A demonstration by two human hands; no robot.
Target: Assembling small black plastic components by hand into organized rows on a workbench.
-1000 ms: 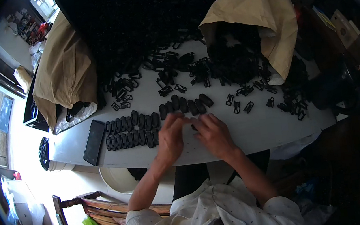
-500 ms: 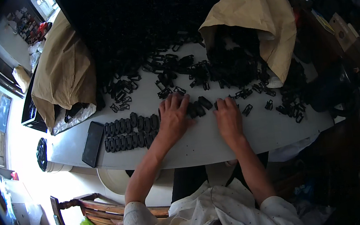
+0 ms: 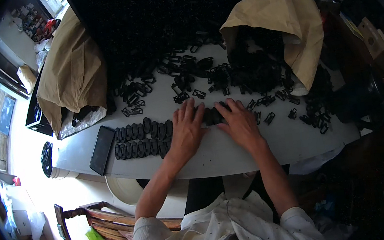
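Two rows of small black plastic pieces (image 3: 139,132), oval and set side by side, stand on the left part of the grey table. At the right end of these rows lies my left hand (image 3: 186,128), palm down with fingers stretched forward, its palm partly covering what is beneath. My right hand (image 3: 241,125) is spread beside it, its fingertips touching a few more black plastic pieces (image 3: 210,116). Those pieces sit between my two hands, partly hidden by the fingers. Just beyond are loose black open-framed plastic parts (image 3: 199,93).
A brown paper bag (image 3: 279,10) spills black parts at the back right. Another paper bag (image 3: 73,72) leans at the left. A dark phone (image 3: 102,150) lies by the table's left edge. Loose frames (image 3: 269,118) are scattered right of my hands. A wooden chair (image 3: 111,224) stands lower left.
My right hand has moved left, closer to my left hand, and its fingers have spread over the black pieces between them. The view has shifted slightly.
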